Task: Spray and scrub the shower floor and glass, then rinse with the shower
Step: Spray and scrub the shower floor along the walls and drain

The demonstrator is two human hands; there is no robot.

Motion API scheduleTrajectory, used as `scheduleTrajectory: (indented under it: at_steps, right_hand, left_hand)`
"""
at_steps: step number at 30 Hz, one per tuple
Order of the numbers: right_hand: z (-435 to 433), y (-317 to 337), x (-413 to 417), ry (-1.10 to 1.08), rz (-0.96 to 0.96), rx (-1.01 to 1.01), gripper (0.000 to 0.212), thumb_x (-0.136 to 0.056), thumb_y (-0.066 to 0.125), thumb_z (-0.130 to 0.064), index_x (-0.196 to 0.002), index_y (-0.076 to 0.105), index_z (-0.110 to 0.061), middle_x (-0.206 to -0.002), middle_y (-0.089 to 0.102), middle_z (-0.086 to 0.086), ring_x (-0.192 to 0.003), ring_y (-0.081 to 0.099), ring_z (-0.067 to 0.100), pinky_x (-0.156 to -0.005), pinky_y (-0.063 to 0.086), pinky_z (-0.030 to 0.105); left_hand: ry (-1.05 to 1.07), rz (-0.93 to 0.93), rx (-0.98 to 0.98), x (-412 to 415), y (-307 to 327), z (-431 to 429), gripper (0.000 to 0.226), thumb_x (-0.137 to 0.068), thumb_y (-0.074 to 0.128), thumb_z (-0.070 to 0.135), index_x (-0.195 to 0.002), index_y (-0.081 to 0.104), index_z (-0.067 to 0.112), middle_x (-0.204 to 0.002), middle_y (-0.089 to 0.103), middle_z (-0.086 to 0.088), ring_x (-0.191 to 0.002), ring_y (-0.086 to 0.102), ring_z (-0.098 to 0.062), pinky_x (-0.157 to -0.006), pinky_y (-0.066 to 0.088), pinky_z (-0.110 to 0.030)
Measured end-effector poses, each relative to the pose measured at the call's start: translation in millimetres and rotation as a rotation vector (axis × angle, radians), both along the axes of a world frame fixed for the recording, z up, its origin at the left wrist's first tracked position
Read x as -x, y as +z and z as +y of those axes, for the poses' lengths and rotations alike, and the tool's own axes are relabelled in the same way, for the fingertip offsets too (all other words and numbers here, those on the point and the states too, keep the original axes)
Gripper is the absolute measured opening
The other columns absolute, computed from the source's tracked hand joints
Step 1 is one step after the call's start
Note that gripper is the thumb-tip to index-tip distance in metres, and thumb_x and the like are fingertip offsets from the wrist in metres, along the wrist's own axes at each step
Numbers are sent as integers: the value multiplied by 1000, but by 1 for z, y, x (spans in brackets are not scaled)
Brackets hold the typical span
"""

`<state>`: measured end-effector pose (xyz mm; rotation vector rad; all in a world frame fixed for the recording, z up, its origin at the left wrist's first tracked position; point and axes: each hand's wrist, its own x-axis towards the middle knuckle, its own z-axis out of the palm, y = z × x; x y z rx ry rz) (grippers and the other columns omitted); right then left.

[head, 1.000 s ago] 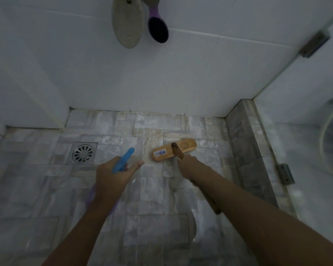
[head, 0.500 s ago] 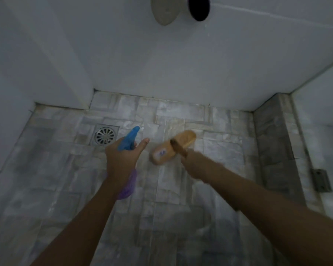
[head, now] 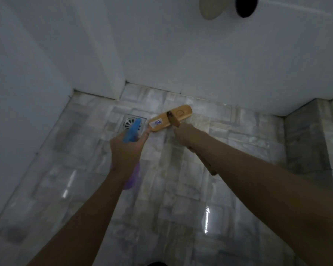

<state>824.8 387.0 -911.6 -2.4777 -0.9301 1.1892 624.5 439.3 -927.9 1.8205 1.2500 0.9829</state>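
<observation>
Head camera looks steeply down at shower floor (head: 181, 189).

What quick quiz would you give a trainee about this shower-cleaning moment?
1. True or false: the left hand holds the blue-topped spray bottle.
2. Where is the head of the wooden brush? A) down on the tiled floor, just right of the drain; B) hanging on the wall; C) inside a bucket.
3. Fill in: the right hand grips the brush by its ____.
Key: 1 true; 2 A; 3 handle.
</observation>
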Motion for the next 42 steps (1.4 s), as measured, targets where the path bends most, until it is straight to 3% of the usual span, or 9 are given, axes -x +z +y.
scheduleTrajectory:
  at_steps: [2,5,12,16,21,27,31,36,42]
  right_hand:
    - [-19,0,17,5,42,35,44,-105,37,-38,-135,45,-7,-110,56,13,-79,54,23,-58,39,28]
    - [-59,-1,35,91,107,32,36,-104,38,-42,-122,47,-13,-91,57,9,-57,54,16,-43,40,24]
    - [-47,2,94,173,125,48,29,-105,37,-34,-105,48,-7,-90,58,12,-53,50,16,-35,40,22]
    - [-14,9,134,239,130,158,35,-105,34,-37,-120,46,-7,-96,59,15,-58,58,24,-41,46,27]
    - [1,11,157,262,76,223,33,-104,39,-31,-126,47,-8,-105,60,14,-77,66,31,-52,53,34]
    - [-32,26,146,389,59,199,45,-106,29,-44,-123,53,-10,-107,61,9,-82,58,20,-69,46,30]
    - [-47,26,138,413,26,252,49,-106,27,-47,-117,56,-9,-90,60,1,-79,62,17,-62,44,26]
    - [55,15,172,490,9,56,39,-108,32,-28,-133,52,-6,-126,59,18,-112,59,33,-85,43,31]
    - [182,12,220,568,-55,49,31,-104,46,-14,-128,55,2,-128,58,19,-89,60,29,-62,43,24]
  left_hand:
    - [67,12,-7,31,-1,14,35,-78,85,34,-67,64,9,-59,62,-4,-54,55,-9,-56,45,-15]
    - [135,14,35,84,-2,30,39,-77,87,37,-68,64,7,-61,63,-11,-56,52,-11,-58,49,-30]
    - [204,319,67,162,-6,24,54,-78,80,54,-51,55,14,-42,39,8,-43,40,-5,-49,37,-25]
    - [258,278,14,180,-2,35,51,-75,82,50,-53,55,14,-46,46,7,-45,47,-12,-51,33,-8]
    - [305,101,67,186,3,36,53,-71,88,41,-49,49,13,-45,42,7,-45,39,-7,-51,41,-27]
    - [341,6,42,201,3,39,48,-70,90,39,-56,58,6,-51,53,-8,-48,44,-11,-50,44,-33]
    - [310,-51,50,203,2,41,46,-68,89,40,-60,63,3,-56,60,-12,-51,51,-13,-53,49,-30]
    - [327,-44,-11,206,-1,48,41,-72,89,35,-66,67,1,-57,61,-11,-50,53,-15,-55,51,-31]
    - [271,33,-96,200,-4,36,43,-77,85,39,-64,64,5,-56,59,-6,-49,58,-24,-53,53,-34]
